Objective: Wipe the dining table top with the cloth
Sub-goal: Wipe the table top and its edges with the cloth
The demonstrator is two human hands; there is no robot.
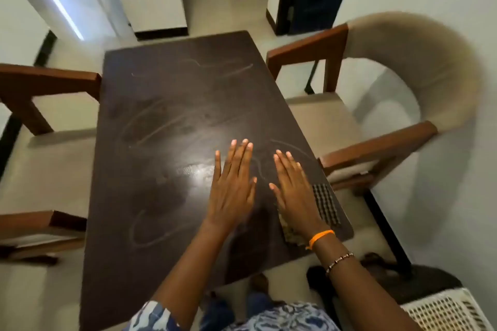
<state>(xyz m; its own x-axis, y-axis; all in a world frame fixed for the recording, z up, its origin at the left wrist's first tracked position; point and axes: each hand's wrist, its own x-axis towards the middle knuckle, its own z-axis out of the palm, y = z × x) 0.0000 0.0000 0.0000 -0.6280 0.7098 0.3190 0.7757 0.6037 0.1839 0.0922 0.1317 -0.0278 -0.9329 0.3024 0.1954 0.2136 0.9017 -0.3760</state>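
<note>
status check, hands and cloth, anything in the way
Both hands flat, open: left hand, right hand. Checked cloth partly under right hand, ungripped. Dining table streaked, unobstructed.

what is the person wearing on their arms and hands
Both forearms are bare, with no gloves or rings visible on the left hand or right hand. The right wrist carries an orange thread band and, further up the arm, a thin beaded bracelet of dark and pale beads. A short sleeve in a blue and white print shows at the left upper arm.
</note>
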